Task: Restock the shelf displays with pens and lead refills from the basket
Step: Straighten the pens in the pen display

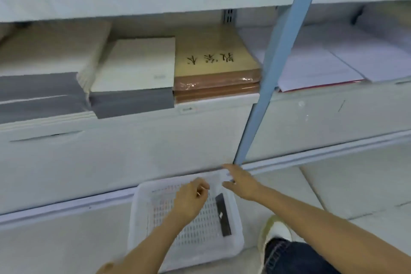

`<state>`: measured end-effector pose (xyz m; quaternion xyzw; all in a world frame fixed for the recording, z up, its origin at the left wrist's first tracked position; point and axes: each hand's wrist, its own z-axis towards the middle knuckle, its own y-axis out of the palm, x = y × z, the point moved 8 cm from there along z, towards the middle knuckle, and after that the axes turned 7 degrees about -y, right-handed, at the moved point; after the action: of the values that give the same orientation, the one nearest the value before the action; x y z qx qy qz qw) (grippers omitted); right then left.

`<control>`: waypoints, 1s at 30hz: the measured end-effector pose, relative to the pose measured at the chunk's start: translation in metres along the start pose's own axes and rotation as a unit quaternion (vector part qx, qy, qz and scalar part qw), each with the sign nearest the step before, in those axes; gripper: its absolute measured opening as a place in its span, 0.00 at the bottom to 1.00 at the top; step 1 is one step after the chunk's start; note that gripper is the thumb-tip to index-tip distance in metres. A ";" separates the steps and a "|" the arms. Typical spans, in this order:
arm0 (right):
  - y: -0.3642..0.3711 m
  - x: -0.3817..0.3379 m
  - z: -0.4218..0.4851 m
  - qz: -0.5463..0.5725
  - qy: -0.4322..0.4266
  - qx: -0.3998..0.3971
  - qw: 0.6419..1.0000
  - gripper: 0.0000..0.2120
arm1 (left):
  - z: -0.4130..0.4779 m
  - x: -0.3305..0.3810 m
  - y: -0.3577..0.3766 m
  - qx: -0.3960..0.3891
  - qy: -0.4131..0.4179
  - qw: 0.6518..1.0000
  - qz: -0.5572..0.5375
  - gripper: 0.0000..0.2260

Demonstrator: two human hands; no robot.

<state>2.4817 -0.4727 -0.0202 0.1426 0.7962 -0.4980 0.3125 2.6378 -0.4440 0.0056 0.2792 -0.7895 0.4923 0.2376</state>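
Note:
A white perforated plastic basket (142, 224) sits on the floor in front of the shelf unit. One dark flat pack (223, 216) lies along the basket's right side. My left hand (190, 201) hovers over the middle of the basket with its fingers curled and pinched together. A small blurred glint shows at the fingertips, and I cannot make out what it is. My right hand (241, 182) is at the basket's far right corner, fingers and thumb spread on either side of the rim, with nothing in it.
The lowest shelf (213, 101) holds stacks of grey, white and brown notebooks, with loose papers (315, 69) to the right. A blue upright post (264, 87) comes down to the floor just behind my right hand. My shoe (275, 232) and knee are right of the basket.

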 end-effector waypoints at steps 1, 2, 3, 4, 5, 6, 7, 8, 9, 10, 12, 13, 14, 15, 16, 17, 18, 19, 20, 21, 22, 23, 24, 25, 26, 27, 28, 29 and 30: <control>0.014 0.017 0.000 0.014 0.020 0.002 1.000 0.26 | 0.005 -0.017 0.026 -0.040 -0.042 0.998 -0.025 0.08; 0.024 0.031 0.000 0.035 0.033 0.016 0.999 0.23 | 0.008 -0.032 0.049 -0.074 -0.080 0.993 -0.052 0.08; 0.030 0.042 -0.001 0.058 0.039 0.036 0.997 0.21 | 0.010 -0.044 0.070 -0.101 -0.118 0.984 -0.083 0.08; 0.033 0.050 -0.002 0.077 0.042 0.053 0.995 0.20 | 0.011 -0.054 0.088 -0.120 -0.154 0.974 -0.116 0.09; 0.035 0.056 -0.002 0.088 0.043 0.062 0.993 0.21 | 0.013 -0.061 0.103 -0.134 -0.184 0.962 -0.149 0.10; 0.038 0.062 -0.003 0.093 0.042 0.057 0.993 0.23 | 0.015 -0.065 0.116 -0.142 -0.204 0.952 -0.179 0.12; 0.041 0.065 -0.003 0.101 0.038 0.047 0.993 0.24 | 0.019 -0.067 0.127 -0.143 -0.216 0.944 -0.203 0.13; 0.045 0.068 -0.003 0.119 0.035 0.036 0.992 0.25 | 0.022 -0.070 0.134 -0.138 -0.224 0.940 -0.217 0.13; 0.047 0.070 -0.004 0.144 0.033 0.028 0.989 0.25 | 0.025 -0.071 0.139 -0.128 -0.227 0.940 -0.219 0.13; 0.049 0.071 -0.004 0.169 0.032 0.024 0.985 0.25 | 0.028 -0.073 0.142 -0.114 -0.225 0.943 -0.216 0.13; 0.051 0.072 -0.004 0.202 0.032 0.021 0.979 0.25 | 0.031 -0.075 0.142 -0.093 -0.220 0.946 -0.220 0.14; 0.051 0.073 -0.004 0.210 0.032 0.021 0.977 0.25 | 0.032 -0.076 0.142 -0.088 -0.220 0.946 -0.221 0.14; 0.052 0.072 -0.003 0.216 0.031 0.021 0.976 0.25 | 0.033 -0.078 0.142 -0.087 -0.219 0.948 -0.216 0.14; 0.052 0.072 -0.003 0.218 0.030 0.021 0.975 0.25 | 0.035 -0.078 0.141 -0.090 -0.217 0.950 -0.208 0.13; 0.051 0.073 -0.002 0.216 0.029 0.022 0.976 0.25 | 0.035 -0.078 0.139 -0.091 -0.214 0.952 -0.200 0.11; 0.051 0.072 -0.002 0.212 0.028 0.022 0.977 0.25 | 0.036 -0.079 0.136 -0.085 -0.211 0.955 -0.192 0.10; 0.051 0.072 -0.001 0.209 0.030 0.019 0.977 0.25 | 0.036 -0.081 0.131 -0.074 -0.209 0.957 -0.186 0.10; 0.051 0.070 -0.001 0.207 0.033 0.015 0.978 0.25 | 0.036 -0.084 0.125 -0.062 -0.208 0.958 -0.186 0.10; 0.050 0.069 0.000 0.198 0.036 0.011 0.980 0.25 | 0.036 -0.086 0.118 -0.053 -0.207 0.958 -0.191 0.10; 0.046 0.067 0.000 0.168 0.036 0.014 0.985 0.24 | 0.035 -0.088 0.110 -0.046 -0.205 0.957 -0.200 0.11; 0.040 0.064 0.001 0.120 0.030 0.032 0.992 0.24 | 0.034 -0.088 0.101 -0.040 -0.202 0.955 -0.215 0.11; 0.031 0.058 0.001 0.075 0.015 0.064 0.995 0.23 | 0.032 -0.087 0.091 -0.033 -0.196 0.952 -0.234 0.11; 0.021 0.047 0.001 0.052 -0.013 0.102 0.993 0.21 | 0.030 -0.085 0.079 -0.025 -0.184 0.950 -0.253 0.10; 0.013 0.032 0.002 0.057 -0.045 0.131 0.989 0.20 | 0.028 -0.080 0.066 -0.017 -0.167 0.948 -0.272 0.10; 0.008 0.015 0.004 0.078 -0.072 0.140 0.984 0.20 | 0.025 -0.074 0.051 -0.008 -0.146 0.945 -0.293 0.10; 0.005 -0.002 0.007 0.107 -0.091 0.128 0.982 0.20 | 0.022 -0.066 0.036 -0.002 -0.121 0.941 -0.315 0.10; 0.004 -0.020 0.011 0.138 -0.103 0.107 0.979 0.21 | 0.018 -0.058 0.021 0.002 -0.096 0.938 -0.334 0.11; 0.003 -0.039 0.015 0.165 -0.114 0.088 0.976 0.21 | 0.013 -0.049 0.005 0.006 -0.071 0.935 -0.348 0.10; -0.001 -0.058 0.017 0.184 -0.131 0.081 0.971 0.20 | 0.006 -0.041 -0.013 0.013 -0.047 0.933 -0.356 0.10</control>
<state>2.5319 -0.4838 0.0128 0.2451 0.6656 -0.5093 0.4873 2.6753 -0.4461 -0.0152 0.5675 -0.6421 0.3722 0.3566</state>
